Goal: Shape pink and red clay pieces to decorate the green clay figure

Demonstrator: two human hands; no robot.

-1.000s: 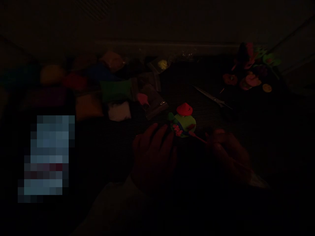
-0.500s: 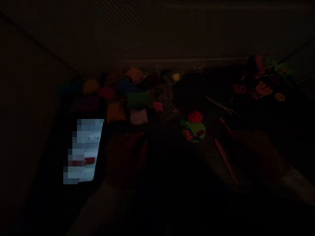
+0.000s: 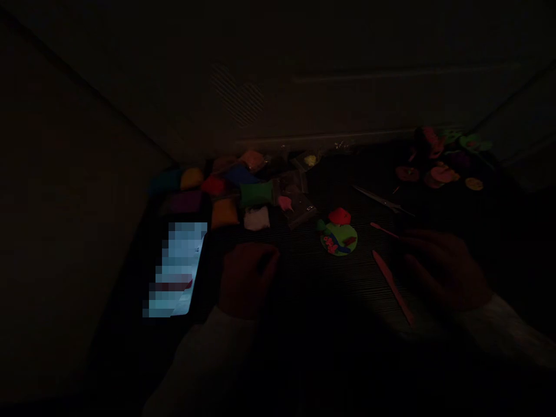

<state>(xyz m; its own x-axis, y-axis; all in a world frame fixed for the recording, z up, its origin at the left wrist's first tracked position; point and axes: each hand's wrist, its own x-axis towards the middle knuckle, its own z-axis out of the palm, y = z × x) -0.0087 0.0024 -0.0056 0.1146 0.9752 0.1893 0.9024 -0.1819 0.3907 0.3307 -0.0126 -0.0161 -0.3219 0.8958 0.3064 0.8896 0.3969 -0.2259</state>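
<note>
The scene is very dark. My left hand (image 3: 247, 281) rests on the dark table with fingers curled in; whatever they hold, if anything, is hidden. My right hand (image 3: 449, 269) has its fingertips on the end of a thin pink modelling tool (image 3: 384, 230), whose tip points left. Just left of that hand lies a pink plastic knife (image 3: 393, 286). Between my hands sits a round green clay disc (image 3: 344, 233) with small red, blue and brown pieces on it. A red clay cap (image 3: 339, 216) and a dark green lump (image 3: 321, 225) sit at its edge.
A lit phone (image 3: 185, 269) lies left of my left hand. Behind it are several coloured clay packets, including a green one (image 3: 256, 193) and a white one (image 3: 256, 218). Scissors (image 3: 377, 198) lie behind the disc. Several clay figures (image 3: 441, 174) stand at the back right, before a wall.
The view has shifted, so the phone and packets appear farther right. The thin pink tool has turned flatter and its tip has moved left relative to the knife, along with my right hand.
</note>
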